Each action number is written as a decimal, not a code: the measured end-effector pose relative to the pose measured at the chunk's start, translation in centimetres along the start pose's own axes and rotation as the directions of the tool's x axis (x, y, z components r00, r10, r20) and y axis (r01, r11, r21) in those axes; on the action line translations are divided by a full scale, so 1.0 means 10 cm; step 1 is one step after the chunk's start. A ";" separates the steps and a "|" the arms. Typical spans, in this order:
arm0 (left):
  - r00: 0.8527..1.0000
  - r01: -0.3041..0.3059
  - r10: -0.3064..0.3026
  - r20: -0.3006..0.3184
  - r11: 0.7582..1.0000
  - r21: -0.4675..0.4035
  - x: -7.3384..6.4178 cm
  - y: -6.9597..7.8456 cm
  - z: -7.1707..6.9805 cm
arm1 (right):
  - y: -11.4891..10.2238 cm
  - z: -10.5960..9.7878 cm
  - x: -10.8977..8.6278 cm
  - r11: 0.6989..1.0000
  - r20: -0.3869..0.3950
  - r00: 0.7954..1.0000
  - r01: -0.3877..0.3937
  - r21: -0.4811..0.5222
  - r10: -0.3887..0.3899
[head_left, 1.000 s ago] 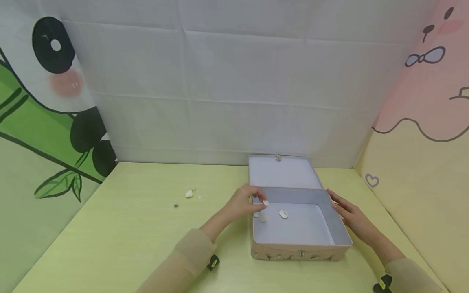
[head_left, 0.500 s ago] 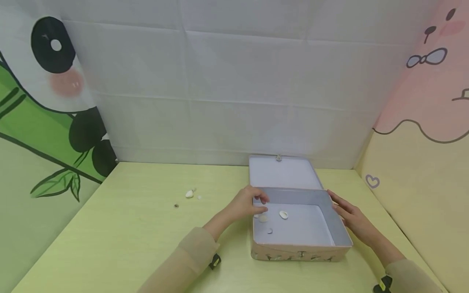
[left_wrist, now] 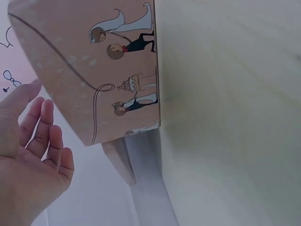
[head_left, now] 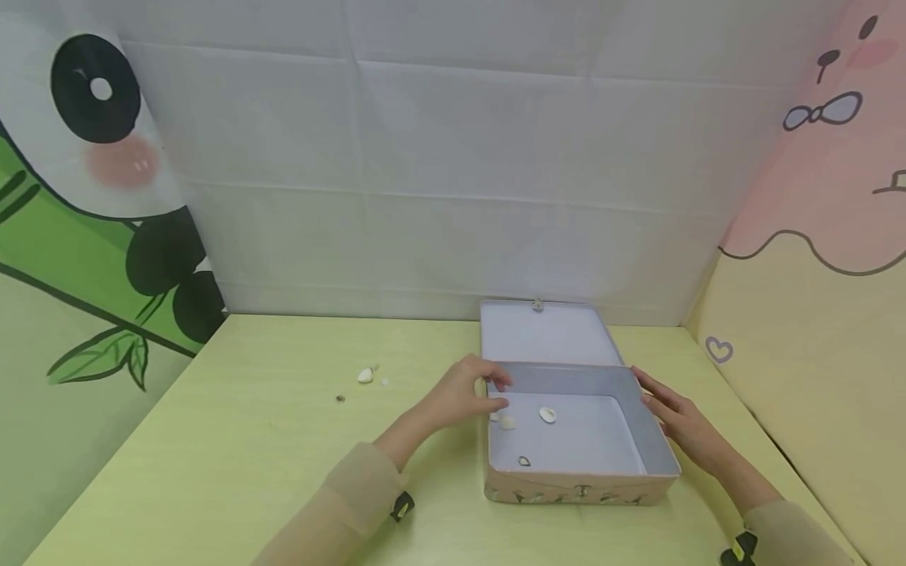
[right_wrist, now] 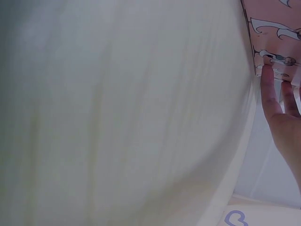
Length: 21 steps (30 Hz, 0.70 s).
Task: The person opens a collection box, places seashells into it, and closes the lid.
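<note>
A box (head_left: 538,486) with pink printed sides and a pale inside stands with its lid (head_left: 548,334) laid back. My left hand (head_left: 467,393) hovers over the box's left rim, thumb and fingers apart, holding nothing. The right hand (head_left: 683,417) rests its fingers against the box's right wall near the back corner. Inside lie a white oval shell (head_left: 548,415), a pale round shell (head_left: 507,423) by the left wall, partly beside another small pale piece, and a small dark-edged shell (head_left: 524,461) near the front wall.
On the yellow table (head_left: 248,440), left of the box, are a white shell (head_left: 365,376), a tiny white piece (head_left: 384,382) and a small dark piece (head_left: 340,398). A white sheet (head_left: 453,196) hangs behind, with cartoon panels at both sides.
The left hand's fingers have parted and released a small white shell, which dropped into the box and now lies near the front wall. The right hand has stayed at the box's side.
</note>
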<state>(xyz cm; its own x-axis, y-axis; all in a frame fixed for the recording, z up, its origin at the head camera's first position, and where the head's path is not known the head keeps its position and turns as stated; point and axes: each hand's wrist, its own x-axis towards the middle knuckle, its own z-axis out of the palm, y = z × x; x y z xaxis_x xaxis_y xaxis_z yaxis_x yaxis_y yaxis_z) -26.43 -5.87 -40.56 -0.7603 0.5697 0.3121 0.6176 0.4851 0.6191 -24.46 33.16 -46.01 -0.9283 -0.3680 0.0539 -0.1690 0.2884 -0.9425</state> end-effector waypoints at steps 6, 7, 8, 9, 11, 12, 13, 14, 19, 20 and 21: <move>1.000 -0.007 0.007 0.018 1.000 -0.001 -0.07 -0.01 -0.14 | -0.01 0.00 0.00 1.000 -0.005 1.000 -0.004 0.013 0.004; 1.000 -0.006 0.006 0.024 1.000 -0.006 -0.08 -0.02 -0.16 | -0.01 0.01 0.01 1.000 -0.005 1.000 -0.002 0.012 0.002; 1.000 -0.005 0.005 0.029 1.000 -0.003 -0.10 -0.02 -0.18 | -0.01 0.01 0.01 1.000 -0.008 1.000 -0.002 0.009 0.002; 0.999 -0.002 0.002 0.032 1.000 -0.002 -0.11 -0.03 -0.20 | -0.01 0.01 0.01 1.000 -0.009 1.000 0.000 0.005 0.000; 0.999 0.002 -0.002 0.036 1.000 0.007 -0.14 -0.04 -0.25 | -0.02 0.02 0.01 1.000 -0.009 1.000 0.002 -0.002 -0.002; 0.999 0.002 -0.002 0.036 1.000 0.009 -0.16 -0.05 -0.27 | -0.02 0.02 0.01 1.000 -0.012 1.000 0.001 -0.006 -0.002; 0.999 0.001 -0.001 0.034 1.000 0.013 -0.17 -0.06 -0.29 | -0.02 0.02 0.01 1.000 -0.013 1.000 0.002 -0.012 -0.002; 0.999 0.001 -0.002 0.034 1.000 0.012 -0.19 -0.07 -0.32 | -0.02 0.02 0.01 1.000 -0.015 1.000 0.001 -0.015 -0.002; 0.999 0.019 -0.018 0.050 1.000 -0.025 -0.28 -0.12 -0.43 | -0.02 0.01 0.01 1.000 -0.006 1.000 0.003 -0.012 -0.003; 0.998 0.022 -0.020 0.054 0.999 -0.034 -0.30 -0.13 -0.45 | -0.02 0.01 0.01 1.000 -0.006 1.000 0.001 -0.008 -0.001; 0.998 0.022 -0.020 0.056 0.999 -0.036 -0.32 -0.14 -0.47 | -0.02 0.01 0.01 1.000 -0.001 1.000 0.004 -0.008 -0.004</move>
<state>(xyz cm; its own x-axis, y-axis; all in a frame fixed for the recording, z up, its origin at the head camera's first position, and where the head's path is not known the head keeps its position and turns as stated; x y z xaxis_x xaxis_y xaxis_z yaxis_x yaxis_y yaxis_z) -25.84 -11.48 -39.02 -0.7599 0.5962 0.2589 0.5931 0.4732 0.6514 -24.49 32.96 -45.87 -0.9280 -0.3682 0.0575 -0.1749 0.2938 -0.9397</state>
